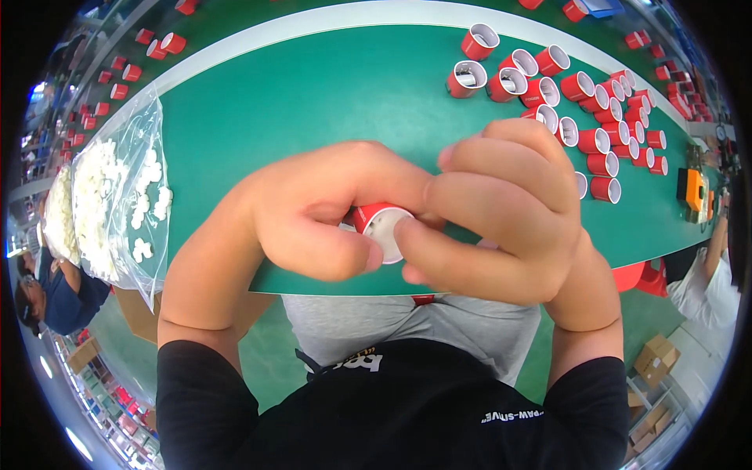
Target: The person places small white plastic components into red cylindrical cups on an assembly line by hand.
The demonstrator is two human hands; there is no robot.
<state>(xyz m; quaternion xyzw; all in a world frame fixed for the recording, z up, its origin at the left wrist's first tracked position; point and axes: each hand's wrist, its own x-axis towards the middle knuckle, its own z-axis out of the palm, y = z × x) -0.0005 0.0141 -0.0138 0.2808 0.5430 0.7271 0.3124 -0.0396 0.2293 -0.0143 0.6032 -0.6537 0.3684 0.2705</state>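
My left hand (313, 211) is closed around a small red cup (368, 213) with a white opening, held just above the green table near its front edge. The cup lies tilted, its opening toward my right hand (501, 211). That hand is closed, fingers curled, with a fingertip touching the cup's opening. Whether a small part is pinched in those fingers is hidden. Something whitish fills the cup's opening, too small to make out. Several similar red cups (542, 92) with white rims and shiny insides lie on their sides or stand at the far right of the table.
A clear plastic bag (117, 204) of small white pieces lies at the table's left, some pieces loose near its mouth. An orange device (691, 190) stands at the right edge. The green table (313, 94) has a pale far rim. Other people sit at both sides.
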